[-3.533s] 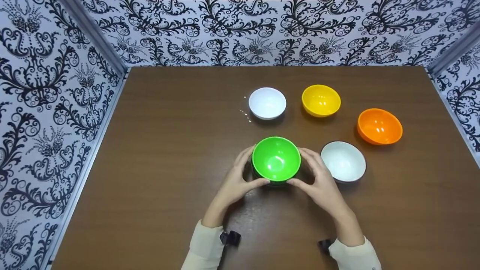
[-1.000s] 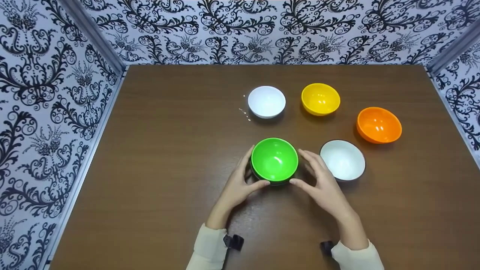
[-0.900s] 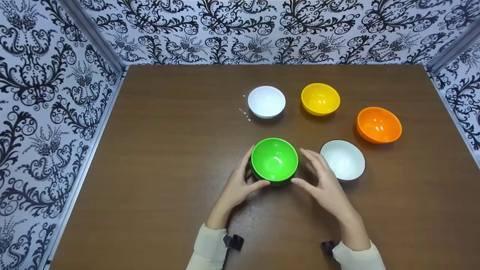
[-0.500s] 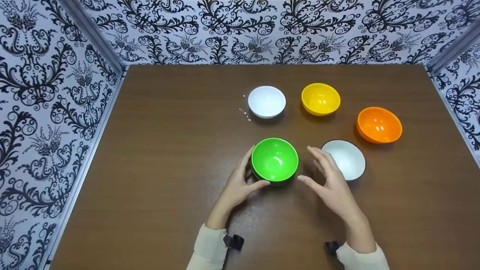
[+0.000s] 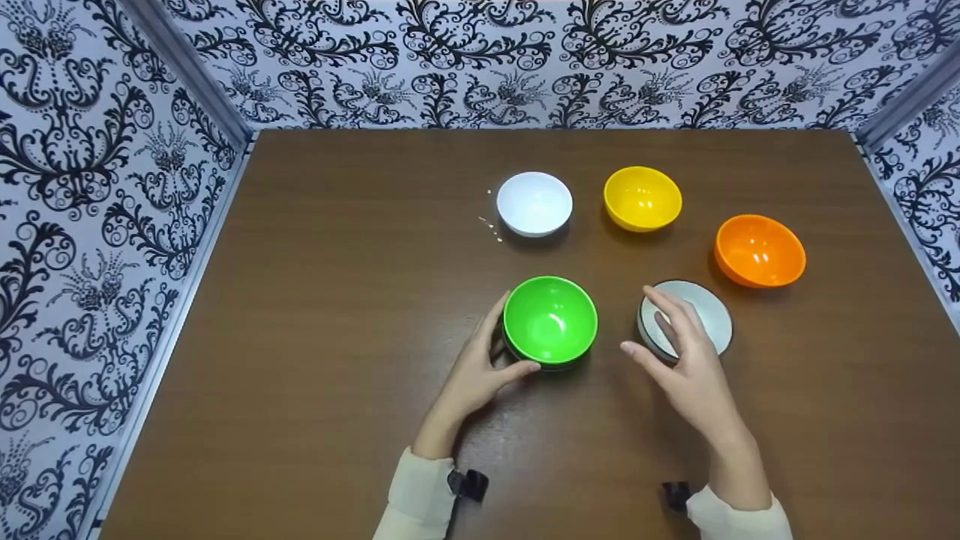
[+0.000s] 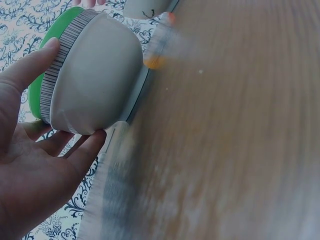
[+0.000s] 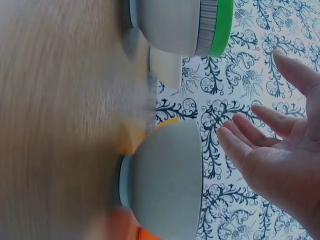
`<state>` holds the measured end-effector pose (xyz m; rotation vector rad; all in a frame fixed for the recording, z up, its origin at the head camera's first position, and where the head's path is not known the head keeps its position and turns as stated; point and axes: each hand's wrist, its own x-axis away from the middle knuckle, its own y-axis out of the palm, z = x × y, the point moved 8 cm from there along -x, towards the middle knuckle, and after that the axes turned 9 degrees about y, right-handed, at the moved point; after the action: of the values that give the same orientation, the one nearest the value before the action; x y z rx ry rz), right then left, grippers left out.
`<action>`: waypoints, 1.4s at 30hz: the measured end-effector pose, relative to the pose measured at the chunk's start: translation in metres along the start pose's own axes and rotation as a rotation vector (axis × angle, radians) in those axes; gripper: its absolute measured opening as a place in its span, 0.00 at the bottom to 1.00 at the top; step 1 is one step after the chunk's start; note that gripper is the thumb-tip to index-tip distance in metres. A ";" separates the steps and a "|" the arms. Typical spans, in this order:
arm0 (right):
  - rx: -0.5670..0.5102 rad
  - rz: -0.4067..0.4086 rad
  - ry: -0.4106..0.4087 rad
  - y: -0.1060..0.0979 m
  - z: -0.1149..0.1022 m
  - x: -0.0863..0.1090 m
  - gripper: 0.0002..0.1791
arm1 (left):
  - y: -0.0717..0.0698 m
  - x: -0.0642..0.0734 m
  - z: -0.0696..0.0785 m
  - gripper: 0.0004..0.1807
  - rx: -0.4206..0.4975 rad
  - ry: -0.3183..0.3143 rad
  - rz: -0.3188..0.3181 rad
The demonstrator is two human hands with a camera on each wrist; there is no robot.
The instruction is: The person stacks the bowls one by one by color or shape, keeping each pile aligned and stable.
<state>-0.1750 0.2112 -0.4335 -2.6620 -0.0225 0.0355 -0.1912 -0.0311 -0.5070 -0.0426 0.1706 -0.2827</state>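
The left hand (image 5: 476,371) holds a nested pair of bowls at their left side, thumb at the near edge and fingers round the wall. On top is a green bowl (image 5: 551,319), set inside a pale grey bowl (image 6: 97,75) with a black-striped rim, mostly hidden from above. The right hand (image 5: 694,371), fingers spread and holding nothing, hovers over the near left edge of a pale bowl with a dark rim (image 5: 712,319). In the right wrist view, that dark-rimmed bowl (image 7: 167,175) stands beside the fingertips (image 7: 223,135).
Beyond the hands on the brown table (image 5: 337,300) stand a white bowl (image 5: 534,204), a yellow bowl (image 5: 643,199) and an orange bowl (image 5: 760,251). Several tiny white specks (image 5: 491,226) lie left of the white bowl. Patterned walls (image 5: 480,67) border the table.
The right hand has let go of the green bowl's side and moved right, over the dark-rimmed bowl. The left hand keeps its place at the nested bowls, which have barely shifted.
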 end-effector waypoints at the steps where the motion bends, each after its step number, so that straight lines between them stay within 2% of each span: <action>1: 0.002 0.004 0.001 -0.001 0.000 0.000 0.39 | 0.000 0.000 0.000 0.56 0.002 0.000 0.000; 17: -0.042 0.079 0.009 -0.021 0.006 0.004 0.37 | 0.001 0.001 0.002 0.55 -0.015 0.014 -0.002; 24: -0.012 0.092 0.034 -0.028 0.010 0.005 0.37 | 0.001 0.002 0.001 0.56 -0.014 0.003 -0.002; 42: 0.001 0.147 0.030 -0.050 0.018 0.006 0.37 | 0.000 0.000 -0.001 0.57 0.009 -0.001 -0.004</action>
<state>-0.1700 0.2644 -0.4268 -2.6575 0.1831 0.0441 -0.1910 -0.0307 -0.5079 -0.0337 0.1685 -0.2877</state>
